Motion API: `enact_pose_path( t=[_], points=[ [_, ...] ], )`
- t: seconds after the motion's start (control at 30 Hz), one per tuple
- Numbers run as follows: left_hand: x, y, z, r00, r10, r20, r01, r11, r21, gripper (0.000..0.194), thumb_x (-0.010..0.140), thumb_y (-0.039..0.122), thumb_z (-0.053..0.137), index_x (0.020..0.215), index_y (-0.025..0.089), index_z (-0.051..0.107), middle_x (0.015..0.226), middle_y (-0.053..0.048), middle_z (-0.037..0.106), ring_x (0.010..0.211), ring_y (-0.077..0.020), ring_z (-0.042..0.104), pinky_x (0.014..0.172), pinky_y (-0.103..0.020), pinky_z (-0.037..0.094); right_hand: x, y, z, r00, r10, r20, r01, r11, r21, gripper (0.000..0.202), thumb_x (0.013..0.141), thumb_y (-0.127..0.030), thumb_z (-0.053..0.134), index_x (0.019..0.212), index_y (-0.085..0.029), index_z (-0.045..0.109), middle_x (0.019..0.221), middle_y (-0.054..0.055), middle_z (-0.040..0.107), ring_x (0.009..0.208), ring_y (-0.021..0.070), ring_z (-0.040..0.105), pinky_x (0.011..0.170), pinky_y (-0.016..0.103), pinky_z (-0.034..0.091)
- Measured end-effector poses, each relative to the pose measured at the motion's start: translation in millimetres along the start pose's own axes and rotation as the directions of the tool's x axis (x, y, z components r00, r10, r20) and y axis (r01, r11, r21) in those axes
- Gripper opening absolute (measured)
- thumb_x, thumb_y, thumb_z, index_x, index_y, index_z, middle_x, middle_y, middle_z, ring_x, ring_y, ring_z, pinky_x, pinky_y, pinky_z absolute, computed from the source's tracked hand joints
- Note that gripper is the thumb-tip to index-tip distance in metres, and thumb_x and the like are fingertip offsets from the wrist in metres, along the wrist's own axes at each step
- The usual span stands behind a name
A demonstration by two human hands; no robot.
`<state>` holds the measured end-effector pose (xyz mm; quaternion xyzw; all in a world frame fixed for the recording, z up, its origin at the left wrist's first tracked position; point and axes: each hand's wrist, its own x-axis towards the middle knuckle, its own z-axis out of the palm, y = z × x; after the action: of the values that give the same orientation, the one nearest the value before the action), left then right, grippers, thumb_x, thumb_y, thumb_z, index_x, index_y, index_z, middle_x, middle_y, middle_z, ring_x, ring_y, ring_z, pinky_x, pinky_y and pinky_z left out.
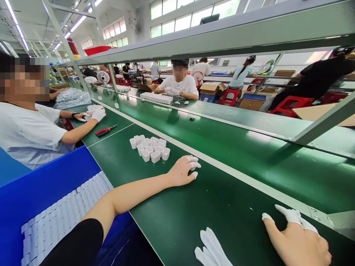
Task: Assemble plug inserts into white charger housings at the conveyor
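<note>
My left hand [181, 171] rests on the green work table [177, 218], with white finger covers on its fingertips. Its fingers bend loosely, the thumb stands apart, and nothing shows in its grip. Just beyond it, to the left, sits a cluster of small white open-topped plastic cups [150, 147]. At the lower right, my right hand [299, 234] also wears white finger covers. Its thumb and fingers are spread over the table, holding nothing. Between my hands, at the bottom edge, lies a white fabric glove [212, 249].
A blue bin [55, 181] at the lower left holds rows of white parts [66, 218]. Red-handled pliers [105, 130] lie near a co-worker's gloved hand [98, 113]. A grey overhead shelf beam [222, 40] crosses above. A small part [192, 118] sits on the green belt.
</note>
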<state>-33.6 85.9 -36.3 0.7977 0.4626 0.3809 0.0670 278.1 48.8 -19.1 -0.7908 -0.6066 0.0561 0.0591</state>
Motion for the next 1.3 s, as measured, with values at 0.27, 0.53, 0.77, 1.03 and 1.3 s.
enact_pose_path(
  t=[0.27,0.53,0.77,1.03,1.3],
  points=[
    [0.8,5.3,-2.8,0.992,0.074,0.1,-0.079,0.995,0.054,0.039,0.083,0.024,0.055,0.121,0.018,0.057,0.134,-0.013,0.054,0.129,-0.0274,0.046,0.108,-0.047,0.041,-1.8,-2.1,-1.2,1.0,-0.002,0.017,0.003,0.999,-0.049,0.071,0.091,-0.06,0.014,0.142,-0.017,0.039,0.127,0.022,0.045,0.114,0.045,0.047,0.093,0.047,0.04],
    [0.6,7.1,-4.3,0.99,0.055,0.13,-0.064,0.996,0.063,0.039,0.083,0.024,0.055,0.122,0.019,0.057,0.135,-0.013,0.053,0.129,-0.0277,0.046,0.106,-0.048,0.042,0.3,1.7,4.7,0.999,-0.035,-0.01,0.035,0.997,-0.068,0.07,0.091,-0.059,0.016,0.141,-0.016,0.041,0.122,0.023,0.047,0.11,0.0456,0.048,0.09,0.048,0.041],
    [-0.8,5.8,-2.3,0.992,0.057,0.112,-0.067,0.993,0.095,0.043,0.082,0.026,0.055,0.124,0.018,0.056,0.135,-0.012,0.053,0.135,-0.0292,0.039,0.114,-0.049,0.034,-1.4,0.2,1.7,0.999,-0.036,0.0,0.036,0.997,-0.061,0.069,0.092,-0.058,0.016,0.139,-0.016,0.043,0.122,0.024,0.048,0.11,0.046,0.047,0.09,0.048,0.041],
    [1.0,6.6,-3.9,0.991,-0.001,0.131,-0.013,0.994,0.108,0.056,0.081,0.028,0.057,0.134,0.014,0.046,0.141,-0.017,0.047,0.134,-0.0299,0.042,0.112,-0.048,0.038,-1.2,-0.7,1.6,0.999,-0.036,0.009,0.036,0.997,-0.062,0.07,0.091,-0.059,0.016,0.141,-0.016,0.041,0.125,0.023,0.045,0.113,0.0463,0.046,0.092,0.048,0.039],
    [1.0,5.6,-2.8,0.99,-0.003,0.139,-0.011,0.995,0.096,0.056,0.082,0.028,0.057,0.134,0.013,0.046,0.143,-0.018,0.045,0.136,-0.0308,0.039,0.113,-0.049,0.036,-3.0,0.3,0.5,0.999,-0.036,0.012,0.037,0.998,-0.056,0.07,0.091,-0.058,0.014,0.141,-0.016,0.04,0.128,0.023,0.043,0.113,0.0456,0.044,0.093,0.048,0.038]
  ],
)
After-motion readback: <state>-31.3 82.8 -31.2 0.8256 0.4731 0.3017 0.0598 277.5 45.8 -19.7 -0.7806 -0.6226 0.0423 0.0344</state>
